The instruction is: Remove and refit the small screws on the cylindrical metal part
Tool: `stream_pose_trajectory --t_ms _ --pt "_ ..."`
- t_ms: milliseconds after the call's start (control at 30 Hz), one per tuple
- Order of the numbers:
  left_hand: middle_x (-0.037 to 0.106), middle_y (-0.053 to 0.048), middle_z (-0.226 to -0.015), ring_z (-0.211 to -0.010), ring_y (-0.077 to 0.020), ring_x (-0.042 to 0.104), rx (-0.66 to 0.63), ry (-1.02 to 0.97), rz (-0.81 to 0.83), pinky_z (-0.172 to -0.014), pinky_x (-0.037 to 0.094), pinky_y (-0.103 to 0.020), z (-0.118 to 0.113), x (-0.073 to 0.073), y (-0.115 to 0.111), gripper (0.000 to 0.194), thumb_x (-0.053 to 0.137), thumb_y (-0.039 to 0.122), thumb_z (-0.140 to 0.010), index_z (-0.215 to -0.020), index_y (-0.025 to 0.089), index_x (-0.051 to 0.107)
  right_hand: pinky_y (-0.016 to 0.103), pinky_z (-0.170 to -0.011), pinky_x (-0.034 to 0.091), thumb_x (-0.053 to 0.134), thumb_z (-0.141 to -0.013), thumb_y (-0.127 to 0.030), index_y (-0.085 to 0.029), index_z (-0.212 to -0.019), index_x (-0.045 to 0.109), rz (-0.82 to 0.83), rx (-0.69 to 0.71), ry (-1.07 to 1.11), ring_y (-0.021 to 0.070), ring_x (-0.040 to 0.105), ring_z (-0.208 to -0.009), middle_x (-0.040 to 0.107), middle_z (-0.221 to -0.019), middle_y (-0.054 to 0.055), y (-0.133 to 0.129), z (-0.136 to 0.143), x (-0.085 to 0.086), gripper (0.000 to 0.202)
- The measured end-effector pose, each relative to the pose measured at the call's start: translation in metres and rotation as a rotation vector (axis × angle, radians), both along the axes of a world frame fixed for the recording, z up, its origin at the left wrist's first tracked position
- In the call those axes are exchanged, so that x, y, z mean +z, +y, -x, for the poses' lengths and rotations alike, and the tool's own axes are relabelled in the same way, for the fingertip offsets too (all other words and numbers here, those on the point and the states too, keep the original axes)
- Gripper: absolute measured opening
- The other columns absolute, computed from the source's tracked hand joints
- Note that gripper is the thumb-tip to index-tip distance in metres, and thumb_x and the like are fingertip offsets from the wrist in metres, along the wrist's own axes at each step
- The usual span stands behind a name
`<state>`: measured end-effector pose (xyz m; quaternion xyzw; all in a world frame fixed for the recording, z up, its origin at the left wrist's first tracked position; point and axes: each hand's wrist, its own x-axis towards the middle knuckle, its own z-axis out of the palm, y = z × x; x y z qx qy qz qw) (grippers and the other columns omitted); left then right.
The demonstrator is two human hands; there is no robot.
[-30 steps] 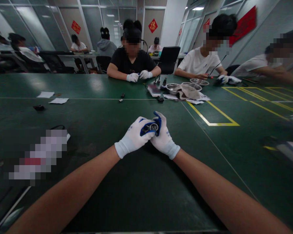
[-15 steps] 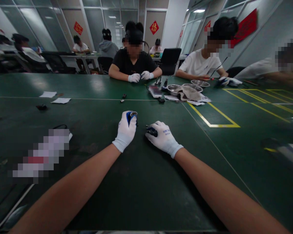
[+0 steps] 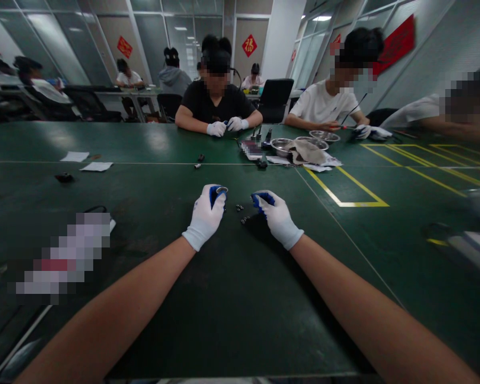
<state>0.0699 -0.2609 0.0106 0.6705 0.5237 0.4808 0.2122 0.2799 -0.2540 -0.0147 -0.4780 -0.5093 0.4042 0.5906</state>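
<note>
My left hand [image 3: 206, 217], in a white glove with blue palm, is closed around a round metal ring-shaped part [image 3: 222, 190]; its shiny rim shows above the thumb and the rest is hidden. My right hand [image 3: 275, 213], gloved the same way, is raised a little off the table with thumb and fingertips pinched together. A tiny glint shows at those fingertips, too small to name. On the green tabletop between the hands lie several small shiny metal pieces [image 3: 240, 207], with another little cluster [image 3: 245, 220] just nearer to me.
A power strip-like long object [image 3: 64, 253], blurred out, lies at left with a cable. Papers [image 3: 97, 167] and a dark part [image 3: 64, 178] are beyond it. Metal bowls [image 3: 282, 146] and a grey cloth [image 3: 306, 152] stand farther back. Co-workers sit across the table.
My right hand has lifted up and away from the small metal pieces, leaving them uncovered, and its fingertips have come together. My left hand keeps hold of the ring-shaped part.
</note>
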Motion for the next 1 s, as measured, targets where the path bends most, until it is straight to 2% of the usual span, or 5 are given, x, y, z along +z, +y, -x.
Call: stream_pose_trajectory --t_ms 167,300,567,733,1000 --pt "0.077 -0.008 -0.100 -0.094 -0.0260 0.075 -0.008 0.006 0.001 -0.093 0.059 -0.044 0.000 -0.001 0.000 0.025 0.059 0.043 -0.101 -0.114 0.022 0.062 0.026 -0.058 0.047 0.091 -0.057 -0.053 -0.023 -0.089 0.069 0.145 -0.037 0.294 0.0160 0.062 -0.073 0.072 -0.084 0.001 0.006 -0.003 0.001 0.049" --pt "0.077 -0.009 -0.101 -0.093 -0.0258 0.075 -0.018 0.001 0.017 -0.092 0.059 -0.044 -0.001 0.000 -0.001 0.026 0.059 0.043 -0.101 -0.114 0.021 0.062 0.024 -0.055 0.047 0.092 -0.054 -0.046 -0.024 -0.087 0.068 0.192 -0.084 0.423 0.0151 0.062 -0.071 0.070 -0.080 -0.001 0.011 -0.005 0.001 0.047" --pt "0.076 -0.007 -0.096 -0.094 -0.0266 0.075 -0.032 0.032 0.007 -0.091 0.059 -0.043 -0.001 0.001 -0.001 0.026 0.059 0.044 -0.101 -0.114 0.021 0.062 0.027 -0.052 0.046 0.090 -0.061 -0.048 -0.025 -0.085 0.062 0.130 -0.070 0.391 0.0151 0.059 -0.063 0.065 -0.071 -0.003 0.023 -0.018 -0.010 0.044" --pt "0.076 -0.007 -0.095 -0.092 -0.0268 0.075 -0.032 0.038 0.013 -0.090 0.059 -0.044 -0.001 0.000 -0.001 0.025 0.059 0.042 -0.101 -0.115 0.021 0.062 0.026 -0.050 0.044 0.091 -0.062 -0.042 -0.025 -0.080 0.061 0.053 -0.211 0.406 0.0131 0.054 -0.057 0.061 -0.065 -0.004 0.032 -0.035 -0.012 0.039" --pt "0.076 -0.007 -0.095 -0.091 -0.0263 0.075 -0.052 0.052 0.016 -0.088 0.059 -0.042 -0.002 0.001 -0.003 0.026 0.058 0.044 -0.101 -0.115 0.022 0.061 0.024 -0.048 0.041 0.090 -0.065 -0.039 -0.025 -0.079 0.058 0.034 -0.319 0.400 0.0118 0.052 -0.055 0.059 -0.063 -0.006 0.040 -0.068 -0.007 0.037"
